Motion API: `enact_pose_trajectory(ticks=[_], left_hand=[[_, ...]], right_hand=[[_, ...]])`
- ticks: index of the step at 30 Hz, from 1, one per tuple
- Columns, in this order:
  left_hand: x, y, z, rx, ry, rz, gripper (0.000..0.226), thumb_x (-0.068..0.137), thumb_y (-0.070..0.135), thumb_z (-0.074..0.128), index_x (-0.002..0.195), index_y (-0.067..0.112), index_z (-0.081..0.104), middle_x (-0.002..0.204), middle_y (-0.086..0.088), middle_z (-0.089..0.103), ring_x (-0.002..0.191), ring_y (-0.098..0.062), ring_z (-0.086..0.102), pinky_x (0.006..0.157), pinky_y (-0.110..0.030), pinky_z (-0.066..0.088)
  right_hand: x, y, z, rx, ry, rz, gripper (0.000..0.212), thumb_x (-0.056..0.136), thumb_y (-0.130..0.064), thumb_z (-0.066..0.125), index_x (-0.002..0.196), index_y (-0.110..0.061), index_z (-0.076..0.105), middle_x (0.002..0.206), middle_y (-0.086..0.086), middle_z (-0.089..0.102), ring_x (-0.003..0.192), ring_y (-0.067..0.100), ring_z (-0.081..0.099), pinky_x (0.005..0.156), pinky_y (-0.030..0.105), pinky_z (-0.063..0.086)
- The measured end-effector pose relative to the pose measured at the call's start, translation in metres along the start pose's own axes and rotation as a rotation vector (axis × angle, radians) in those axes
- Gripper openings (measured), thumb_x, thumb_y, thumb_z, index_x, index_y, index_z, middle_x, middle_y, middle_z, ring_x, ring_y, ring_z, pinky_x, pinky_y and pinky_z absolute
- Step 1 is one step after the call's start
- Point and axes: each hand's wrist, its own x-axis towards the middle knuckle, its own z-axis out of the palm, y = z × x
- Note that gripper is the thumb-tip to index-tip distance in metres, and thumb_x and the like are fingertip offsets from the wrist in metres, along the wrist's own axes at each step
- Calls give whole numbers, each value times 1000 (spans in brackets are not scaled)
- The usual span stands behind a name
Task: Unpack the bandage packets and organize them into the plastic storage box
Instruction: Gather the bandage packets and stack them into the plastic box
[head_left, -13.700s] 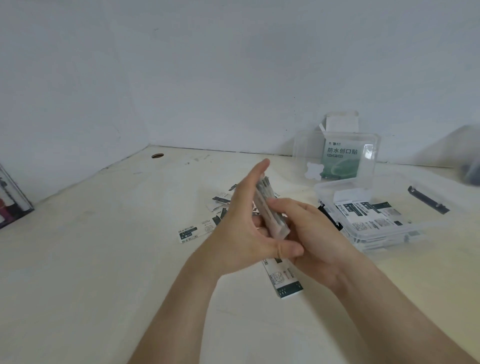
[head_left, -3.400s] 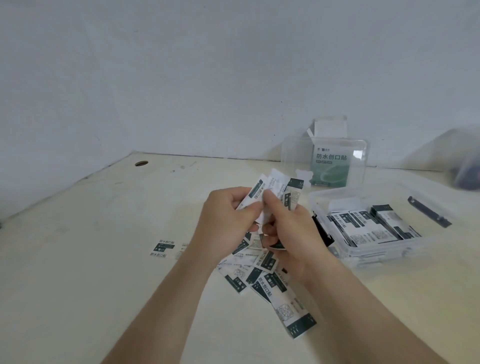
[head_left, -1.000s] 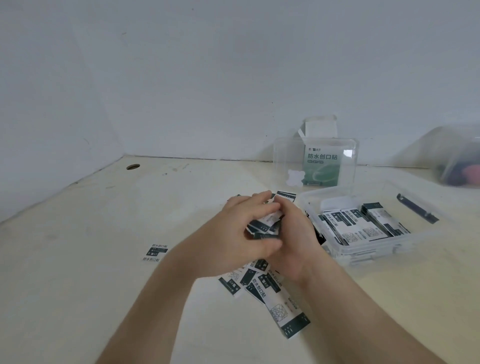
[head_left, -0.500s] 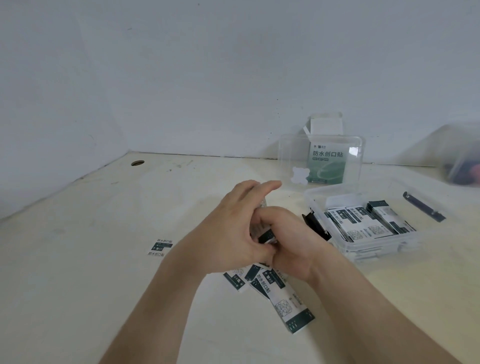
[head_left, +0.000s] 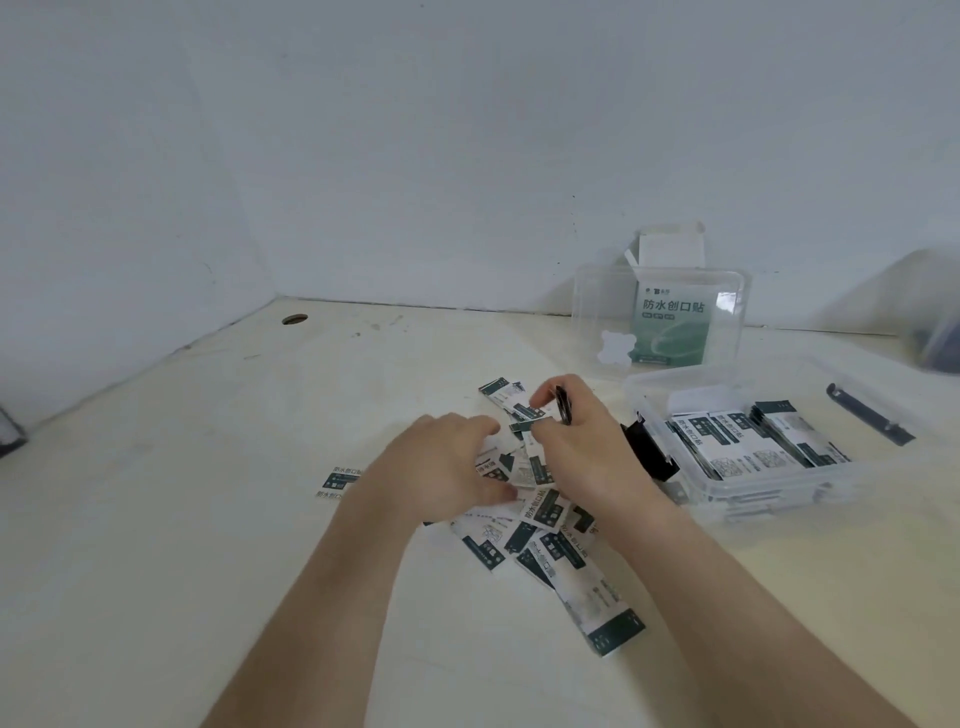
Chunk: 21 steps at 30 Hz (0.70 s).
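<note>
The left hand (head_left: 441, 467) rests loose on the pile of packets (head_left: 550, 553). The right hand (head_left: 576, 452) pinches one packet (head_left: 562, 410).

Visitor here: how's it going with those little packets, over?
Left hand on loose packets, grip unclear. Right hand pinches small stack. Storage box part filled, nothing blocking it.

The left grip (head_left: 441, 467) covers the middle of the loose packets (head_left: 545, 551); its contact with them is hidden under the palm. The right grip (head_left: 582, 447) pinches a thin dark item (head_left: 563, 410) seen edge-on, type indeterminable. Both forearms (head_left: 337, 623) are cut off at the bottom edge. A dark object (head_left: 8, 434) is cropped at the left edge. A container (head_left: 935, 327) at the right edge is blurred. Packet print is illegible.
</note>
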Motion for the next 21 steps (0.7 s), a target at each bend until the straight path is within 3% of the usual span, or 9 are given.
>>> enact_pose_trajectory(ticks=[4,7,10,13,18,21], left_hand=[[0,-1,-4,-191,45,-66,69,79,25,78,138,33,43,123,4,53,109,-18,55,91,-30,45],[0,-6,-6,-326,105,-97,64,77,17,80,131,34,50,108,6,54,92,-17,58,77,-28,46],[1,-13,-14,-624,204,-98,56,73,11,83,120,30,60,94,-3,72,77,-20,70,70,-34,56],[-4,-10,-22,-917,239,-75,44,74,5,81,111,24,65,81,-4,77,70,-23,74,61,-34,59],[-4,-2,-18,-1015,273,15,38,74,14,81,109,11,69,84,-8,77,77,-26,75,74,-40,59],[-4,4,-14,-984,199,73,20,85,19,72,105,13,72,90,-10,76,85,-28,74,81,-41,58]], right_hand=[[-2,1,0,-12,-14,61,19,92,-10,41,104,-22,49,65,-4,44,49,12,38,47,25,31],[-2,-1,0,43,-10,86,19,93,-10,43,104,-23,50,74,0,52,51,13,43,44,22,35],[-3,-3,1,126,-16,85,15,93,-14,50,103,-25,53,84,4,59,56,14,46,48,23,38],[-3,-4,0,236,-29,78,13,92,-22,58,105,-25,55,86,4,62,61,14,45,49,23,37],[-3,-4,0,425,-55,75,15,90,-28,67,101,-19,61,67,-4,57,55,9,48,44,21,35],[-4,-4,0,501,-67,63,8,93,-22,65,99,-16,63,63,-1,57,55,13,51,46,25,35]])
